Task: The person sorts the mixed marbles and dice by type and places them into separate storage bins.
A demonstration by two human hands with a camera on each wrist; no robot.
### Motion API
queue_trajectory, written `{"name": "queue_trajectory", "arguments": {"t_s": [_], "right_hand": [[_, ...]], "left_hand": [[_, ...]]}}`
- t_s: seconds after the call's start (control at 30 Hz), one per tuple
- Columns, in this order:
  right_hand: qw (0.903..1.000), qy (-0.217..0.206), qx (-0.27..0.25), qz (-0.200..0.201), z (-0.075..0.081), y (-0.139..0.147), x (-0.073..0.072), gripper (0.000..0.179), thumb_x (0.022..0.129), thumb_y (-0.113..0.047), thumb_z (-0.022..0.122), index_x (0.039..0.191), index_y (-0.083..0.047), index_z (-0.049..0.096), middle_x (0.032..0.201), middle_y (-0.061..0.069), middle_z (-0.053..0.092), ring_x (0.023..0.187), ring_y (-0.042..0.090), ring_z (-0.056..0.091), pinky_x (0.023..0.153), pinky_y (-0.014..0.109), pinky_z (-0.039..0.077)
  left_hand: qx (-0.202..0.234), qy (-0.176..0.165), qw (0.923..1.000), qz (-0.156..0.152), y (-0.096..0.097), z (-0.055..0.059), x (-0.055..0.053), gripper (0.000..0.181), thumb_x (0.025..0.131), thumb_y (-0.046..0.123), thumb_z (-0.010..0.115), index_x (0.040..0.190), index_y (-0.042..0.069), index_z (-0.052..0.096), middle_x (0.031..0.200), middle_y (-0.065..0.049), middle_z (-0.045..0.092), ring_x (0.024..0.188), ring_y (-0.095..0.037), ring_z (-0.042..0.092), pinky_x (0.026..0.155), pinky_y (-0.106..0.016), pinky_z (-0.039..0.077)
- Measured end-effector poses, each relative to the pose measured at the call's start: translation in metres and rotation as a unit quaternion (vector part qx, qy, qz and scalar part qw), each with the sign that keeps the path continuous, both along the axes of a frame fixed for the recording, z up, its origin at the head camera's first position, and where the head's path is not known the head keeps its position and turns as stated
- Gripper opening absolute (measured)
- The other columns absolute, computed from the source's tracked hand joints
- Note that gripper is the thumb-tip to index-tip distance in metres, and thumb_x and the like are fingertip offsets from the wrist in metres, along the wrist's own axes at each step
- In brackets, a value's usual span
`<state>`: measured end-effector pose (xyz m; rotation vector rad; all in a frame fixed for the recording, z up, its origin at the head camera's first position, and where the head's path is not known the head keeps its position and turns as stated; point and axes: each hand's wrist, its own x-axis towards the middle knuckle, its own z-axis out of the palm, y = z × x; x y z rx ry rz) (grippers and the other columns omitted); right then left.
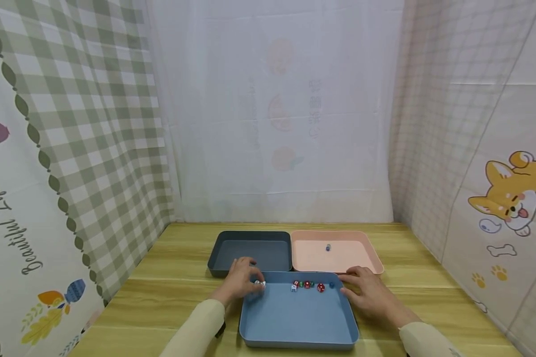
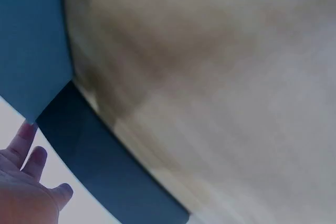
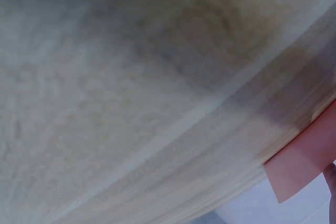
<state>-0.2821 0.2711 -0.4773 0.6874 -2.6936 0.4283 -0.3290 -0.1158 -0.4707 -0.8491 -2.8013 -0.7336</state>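
A blue tray [image 1: 299, 317] lies nearest the person. My left hand [image 1: 241, 278] reaches over its back left corner, fingers loosely bent and thumb inside, right beside white dice [image 1: 262, 283]. In the left wrist view the left hand's fingers [image 2: 35, 163] are spread apart. At the opposite side, my right hand [image 1: 369, 293] rests at the tray's right rim with its fingers extended. Along the back of the tray lie several small dice: a white die [image 1: 294, 287], a red die [image 1: 320, 287], green ones and a dark blue die [image 1: 332, 285].
Behind the blue tray stand a dark tray [image 1: 254, 250] on the left and a pink tray [image 1: 357, 253] on the right. A small bluish piece [image 1: 328, 247] lies in the pink one. All are on a wood-patterned table [image 1: 147, 302] with cloth curtains [image 1: 277, 114] around it.
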Motion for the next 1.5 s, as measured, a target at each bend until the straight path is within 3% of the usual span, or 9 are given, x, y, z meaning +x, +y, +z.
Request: {"name": "queue_trajectory", "arguments": {"t_s": [0.17,0.47,0.6,0.8,1.07,1.27,1.5], "right_hand": [[1.0,0.002,0.0,0.0,-0.002,0.001,0.0,0.035,0.092,-0.033,0.07,0.12,-0.012,0.073,0.117,0.01,0.059,0.109,0.032,0.054,0.094,0.056,0.045],[0.9998,0.018,0.004,0.006,0.001,0.0,0.002,0.034,0.093,-0.033,0.07,0.12,-0.013,0.073,0.116,0.008,0.06,0.107,0.029,0.055,0.092,0.054,0.046],[0.9997,0.023,0.003,0.01,0.001,0.0,0.002,0.035,0.093,-0.032,0.07,0.121,-0.012,0.073,0.115,0.008,0.06,0.107,0.029,0.055,0.091,0.054,0.046],[1.0,0.003,0.004,0.003,0.001,0.001,0.001,0.037,0.093,-0.032,0.07,0.123,-0.011,0.072,0.118,0.009,0.059,0.109,0.029,0.053,0.093,0.054,0.045],[0.9999,0.003,0.005,0.009,0.001,0.001,0.001,0.037,0.094,-0.033,0.068,0.124,-0.011,0.071,0.12,0.011,0.059,0.11,0.03,0.054,0.093,0.055,0.045],[0.9999,0.0,0.003,0.009,-0.001,0.001,0.002,0.037,0.095,-0.035,0.067,0.124,-0.011,0.071,0.12,0.011,0.059,0.11,0.03,0.054,0.093,0.055,0.045],[0.9999,-0.009,0.003,0.009,0.001,0.001,0.002,0.038,0.096,-0.036,0.066,0.125,-0.011,0.071,0.121,0.012,0.059,0.111,0.031,0.053,0.095,0.055,0.044]], "left_hand": [[-0.01,-0.019,0.9996,0.02,0.0,0.011,-0.01,0.008,0.085,0.027,0.079,0.081,0.024,0.073,0.131,-0.016,0.052,0.131,-0.042,0.038,0.112,-0.067,0.013],[-0.023,-0.01,0.9992,0.03,-0.003,0.031,-0.025,0.008,0.086,0.028,0.078,0.083,0.023,0.073,0.129,-0.014,0.054,0.129,-0.04,0.042,0.112,-0.067,0.016],[-0.025,0.003,0.999,0.038,-0.006,0.035,-0.037,0.008,0.087,0.028,0.078,0.083,0.022,0.074,0.129,-0.015,0.054,0.127,-0.04,0.043,0.111,-0.066,0.019],[-0.03,0.012,0.9973,0.066,-0.007,0.033,-0.058,0.009,0.087,0.029,0.078,0.083,0.022,0.074,0.129,-0.014,0.055,0.125,-0.039,0.044,0.11,-0.063,0.023],[-0.023,0.001,0.9936,0.11,-0.007,0.024,-0.075,0.01,0.089,0.028,0.076,0.088,0.018,0.074,0.13,-0.016,0.055,0.127,-0.041,0.043,0.11,-0.064,0.024],[-0.014,-0.005,0.9915,0.129,-0.003,0.016,-0.083,0.011,0.09,0.027,0.075,0.09,0.016,0.074,0.131,-0.018,0.055,0.131,-0.044,0.04,0.11,-0.067,0.021],[-0.011,0.001,0.9884,0.151,0.002,0.015,-0.085,0.011,0.089,0.027,0.076,0.09,0.016,0.074,0.129,-0.018,0.056,0.13,-0.043,0.042,0.11,-0.068,0.021]]}}
